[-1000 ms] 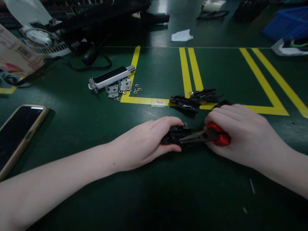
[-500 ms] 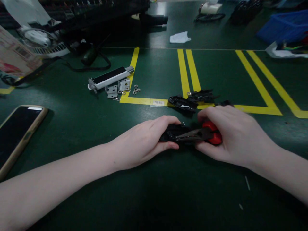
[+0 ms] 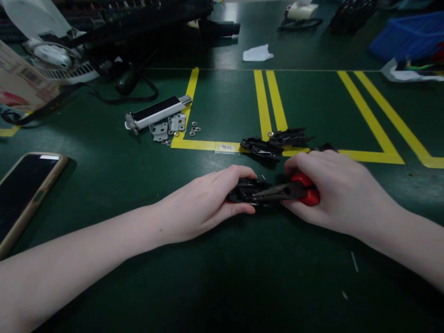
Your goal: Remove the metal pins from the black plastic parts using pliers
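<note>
Near the middle of the green table, my left hand (image 3: 208, 201) grips a small black plastic part (image 3: 248, 188) between thumb and fingers. My right hand (image 3: 333, 194) is wrapped around the red handles of long-nose pliers (image 3: 289, 190). The pliers' jaws point left and lie over the black part; whether they pinch anything there cannot be made out. Just beyond the hands rest two similar black plastic parts, one nearer (image 3: 262, 149) and one farther (image 3: 289, 137). Another dark object (image 3: 324, 148) is partly hidden behind my right hand.
A phone (image 3: 26, 189) lies at the left. Farther back are a white-and-black bar (image 3: 159, 113), metal brackets (image 3: 159, 132) and several small washers (image 3: 194, 129). Yellow tape (image 3: 204, 144) marks the table. A blue bin (image 3: 405, 37) stands at the back right, a white scrap (image 3: 258, 53) at the back.
The whole view has shifted very slightly. Both hands keep their grips, and the black part between them appears tilted a little differently under the pliers' jaws.
</note>
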Motion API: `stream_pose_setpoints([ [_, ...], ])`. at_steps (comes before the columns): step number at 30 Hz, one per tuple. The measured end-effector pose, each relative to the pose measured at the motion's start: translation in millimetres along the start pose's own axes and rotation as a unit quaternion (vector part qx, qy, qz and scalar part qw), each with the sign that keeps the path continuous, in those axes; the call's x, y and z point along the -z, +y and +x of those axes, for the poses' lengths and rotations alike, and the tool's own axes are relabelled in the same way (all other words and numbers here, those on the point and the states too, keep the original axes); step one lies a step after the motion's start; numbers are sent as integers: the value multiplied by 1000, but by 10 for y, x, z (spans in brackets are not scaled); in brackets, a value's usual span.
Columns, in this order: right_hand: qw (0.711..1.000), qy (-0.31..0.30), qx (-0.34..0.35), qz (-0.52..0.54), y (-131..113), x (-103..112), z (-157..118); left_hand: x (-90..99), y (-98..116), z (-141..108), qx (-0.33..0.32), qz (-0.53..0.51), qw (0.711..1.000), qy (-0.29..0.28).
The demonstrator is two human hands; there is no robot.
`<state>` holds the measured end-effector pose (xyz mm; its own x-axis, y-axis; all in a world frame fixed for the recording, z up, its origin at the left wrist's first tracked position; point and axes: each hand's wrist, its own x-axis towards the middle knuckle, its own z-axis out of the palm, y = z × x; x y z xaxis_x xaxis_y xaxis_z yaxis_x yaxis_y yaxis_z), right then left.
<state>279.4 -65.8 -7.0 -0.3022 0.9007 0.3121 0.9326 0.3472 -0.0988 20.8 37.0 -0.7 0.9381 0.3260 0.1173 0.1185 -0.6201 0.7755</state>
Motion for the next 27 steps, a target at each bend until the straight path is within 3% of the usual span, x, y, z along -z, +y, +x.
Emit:
stream_pose_setpoints([
  [15,1000,-6,7,-28,-39,56,57,50,57,16,18,38,999,-34],
  [23,998,60,15,-20,1,4,5,55,63,26,42,-27,999,-20],
  [27,998,58,-6,1,-6,8,-6,62,55,10,35,-34,999,-12],
])
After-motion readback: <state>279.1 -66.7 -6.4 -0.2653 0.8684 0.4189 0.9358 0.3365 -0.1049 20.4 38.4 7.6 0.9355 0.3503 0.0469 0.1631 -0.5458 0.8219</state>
